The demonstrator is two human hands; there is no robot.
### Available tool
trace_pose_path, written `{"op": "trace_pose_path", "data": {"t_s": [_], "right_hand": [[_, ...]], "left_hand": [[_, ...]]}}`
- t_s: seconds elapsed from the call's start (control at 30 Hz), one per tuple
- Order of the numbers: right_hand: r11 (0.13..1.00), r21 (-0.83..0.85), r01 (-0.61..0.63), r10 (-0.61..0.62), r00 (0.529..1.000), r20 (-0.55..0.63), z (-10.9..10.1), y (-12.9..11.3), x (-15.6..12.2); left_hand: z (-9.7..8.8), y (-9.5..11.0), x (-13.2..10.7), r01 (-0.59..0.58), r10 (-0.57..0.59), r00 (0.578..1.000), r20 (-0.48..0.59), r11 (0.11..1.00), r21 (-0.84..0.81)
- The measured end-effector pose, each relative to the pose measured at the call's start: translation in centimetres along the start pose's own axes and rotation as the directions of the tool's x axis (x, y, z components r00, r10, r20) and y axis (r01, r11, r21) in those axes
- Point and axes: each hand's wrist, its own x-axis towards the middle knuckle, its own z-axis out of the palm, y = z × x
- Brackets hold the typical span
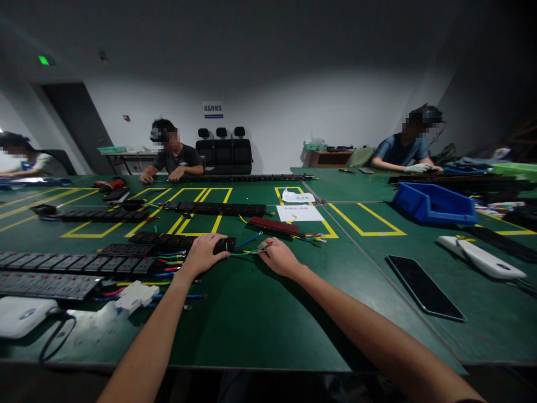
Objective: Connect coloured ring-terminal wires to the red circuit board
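Left hand (202, 256) grips a black power strip (227, 244) by its end at the table (251, 324); right hand (280, 257) pinches a green wire (248, 253). I see a blue wire (247, 240) ending loose; wiring looks unfinished.

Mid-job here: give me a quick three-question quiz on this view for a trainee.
1. Which lies nearer the camera, the phone or the blue bin?
2. What do the fingers of the wearer's right hand touch?
A) the phone
B) a green wire
C) the blue bin
3. True or false: the wearer's left hand rests on the white sheet of paper.

Key:
1. The phone.
2. B.
3. False; it is on the end of a black strip.
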Motion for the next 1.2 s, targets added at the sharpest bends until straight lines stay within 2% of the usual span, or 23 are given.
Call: {"op": "trace_pose_path", "data": {"t_s": [1.2], "right_hand": [[0.999,-0.038,0.014,-0.014,1.0,-0.005,-0.09,-0.02,-0.07]], "left_hand": [[-0.25,0.19,0.05,-0.005,0.005,1.0,0.01,1.0,0.017]]}}
